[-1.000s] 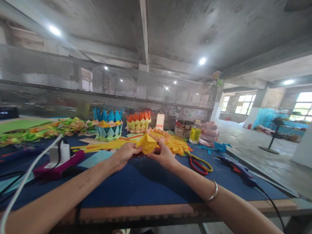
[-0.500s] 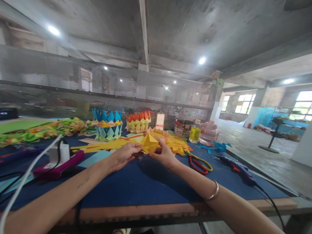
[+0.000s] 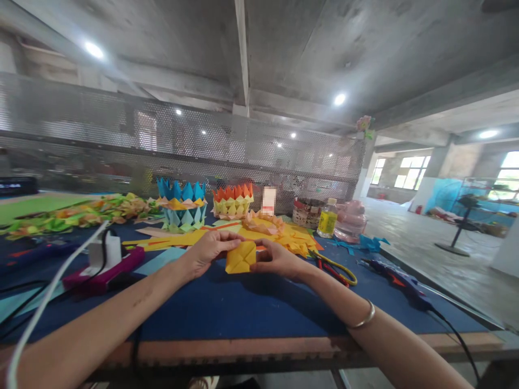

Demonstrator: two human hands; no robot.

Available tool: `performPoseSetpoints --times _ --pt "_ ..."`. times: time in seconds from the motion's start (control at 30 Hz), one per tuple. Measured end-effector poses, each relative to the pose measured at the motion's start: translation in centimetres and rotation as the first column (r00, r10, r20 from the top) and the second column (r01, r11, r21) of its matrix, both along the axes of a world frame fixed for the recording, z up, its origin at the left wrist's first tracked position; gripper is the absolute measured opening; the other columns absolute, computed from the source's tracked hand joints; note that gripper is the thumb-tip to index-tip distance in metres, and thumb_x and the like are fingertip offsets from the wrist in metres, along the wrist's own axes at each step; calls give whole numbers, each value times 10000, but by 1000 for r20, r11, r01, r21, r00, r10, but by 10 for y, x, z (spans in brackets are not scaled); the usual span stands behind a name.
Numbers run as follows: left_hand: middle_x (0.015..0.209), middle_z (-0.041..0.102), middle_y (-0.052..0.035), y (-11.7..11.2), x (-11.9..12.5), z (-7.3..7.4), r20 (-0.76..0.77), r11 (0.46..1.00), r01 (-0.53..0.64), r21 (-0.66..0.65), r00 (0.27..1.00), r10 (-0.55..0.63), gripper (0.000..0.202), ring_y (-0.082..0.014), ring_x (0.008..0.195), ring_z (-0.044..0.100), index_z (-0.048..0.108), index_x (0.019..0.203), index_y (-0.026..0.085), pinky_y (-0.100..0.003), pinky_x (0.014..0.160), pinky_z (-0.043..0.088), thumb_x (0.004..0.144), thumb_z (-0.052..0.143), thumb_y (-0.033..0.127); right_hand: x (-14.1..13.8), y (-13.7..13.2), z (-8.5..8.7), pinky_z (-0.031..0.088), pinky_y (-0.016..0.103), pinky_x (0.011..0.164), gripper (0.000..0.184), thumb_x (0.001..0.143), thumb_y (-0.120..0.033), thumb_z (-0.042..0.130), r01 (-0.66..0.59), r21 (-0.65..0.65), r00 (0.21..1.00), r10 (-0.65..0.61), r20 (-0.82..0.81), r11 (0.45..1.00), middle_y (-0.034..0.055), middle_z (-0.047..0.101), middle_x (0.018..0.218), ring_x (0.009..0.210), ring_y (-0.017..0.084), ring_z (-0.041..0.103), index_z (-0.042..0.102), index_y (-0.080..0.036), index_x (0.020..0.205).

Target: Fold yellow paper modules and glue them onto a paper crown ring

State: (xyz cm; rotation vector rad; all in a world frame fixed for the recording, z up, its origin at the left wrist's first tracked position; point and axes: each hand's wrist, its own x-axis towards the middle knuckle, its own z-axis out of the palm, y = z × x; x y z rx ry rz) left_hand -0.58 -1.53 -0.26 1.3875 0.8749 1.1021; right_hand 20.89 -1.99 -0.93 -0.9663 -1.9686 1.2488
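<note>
A small folded yellow paper square [image 3: 240, 257], creased across its face, is held above the blue table mat [image 3: 194, 316]. My left hand [image 3: 213, 251] pinches its upper left edge. On the opposite side, my right hand [image 3: 279, 259] grips the square's right edge with thumb and fingers. Behind my hands lies a spread of yellow paper pieces [image 3: 294, 239], with a ring of folded peach paper [image 3: 265, 222] on it. Scissors with red and yellow handles [image 3: 336, 270] rest just right of my right hand.
Blue-topped [image 3: 182, 208] and orange-topped folded-paper crowns [image 3: 233, 201] stand at the back. A yellow-labelled bottle [image 3: 327, 219], a pink jug [image 3: 349, 221] and a woven basket [image 3: 306, 213] are right of them. A glue gun [image 3: 399, 280] lies right; a magenta power strip [image 3: 105, 270] sits left.
The yellow paper has gone from a pointed, raised shape to a flat square face turned toward me. Both hands have come slightly lower, still holding it.
</note>
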Motion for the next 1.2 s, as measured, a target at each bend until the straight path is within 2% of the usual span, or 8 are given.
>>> performPoseSetpoints --times 0.17,0.37,0.47,0.6,0.77,0.93,1.07,1.2 --pt "728 716 -40 3 4 -7 -175 990 -29 137 983 53 432 -186 638 646 679 878 136 -278 584 476 584 780 435 13 7 8 444 246 609 518 787 -436 671 116 117 993 -119 21 986 -31 608 731 605 104 560 461 -182 1187" --pt "542 571 53 1 8 -18 -419 945 -35 326 890 178 250 -146 531 527 610 813 165 -258 550 357 639 683 331 12 4 1 417 276 665 348 770 -221 684 152 325 961 -216 171 934 -9 622 757 682 135 552 551 -168 1087" --pt "514 538 76 -1 9 -22 -512 926 -43 376 823 247 225 -150 520 505 570 878 177 -259 547 322 671 626 246 3 -11 0 424 311 772 271 781 -171 660 148 491 937 -281 209 859 53 622 971 873 176 562 595 -176 1044" --pt "526 545 87 -3 9 -26 -588 923 -44 383 759 280 318 -159 544 533 514 1020 181 -251 552 328 706 568 187 -8 -30 6 436 324 858 183 833 -231 654 -58 675 914 -233 333 735 62 625 1029 961 189 576 615 -190 1008" --pt "555 568 73 -9 11 -26 -656 930 -52 363 695 295 292 -169 572 567 501 1037 199 -249 542 344 747 534 188 -11 -36 6 458 312 841 405 702 -362 801 -184 686 893 -171 415 704 61 637 1022 944 203 590 616 -193 1021" --pt "589 619 39 -20 13 -18 -741 925 -20 379 591 317 152 -201 599 591 556 937 224 -282 543 322 791 523 199 -11 -32 -1 450 239 705 194 759 -82 642 -250 693 893 -115 434 676 44 631 888 790 154 578 604 -167 929" --pt "704 639 -17 -30 11 -12 -764 879 20 476 504 403 104 -247 703 600 592 885 219 -332 615 347 827 507 216 -11 -30 -4 431 221 638 63 818 -109 568 -277 729 906 -81 414 626 39 605 804 720 139 552 570 -170 809" --pt "932 604 -40 -36 4 -14 -720 768 287 572 624 304 136 -207 902 577 583 835 199 -330 798 411 846 460 144 -11 -28 -5 442 217 637 129 885 -232 563 -264 718 925 -43 378 644 44 603 803 708 130 554 546 -175 771"
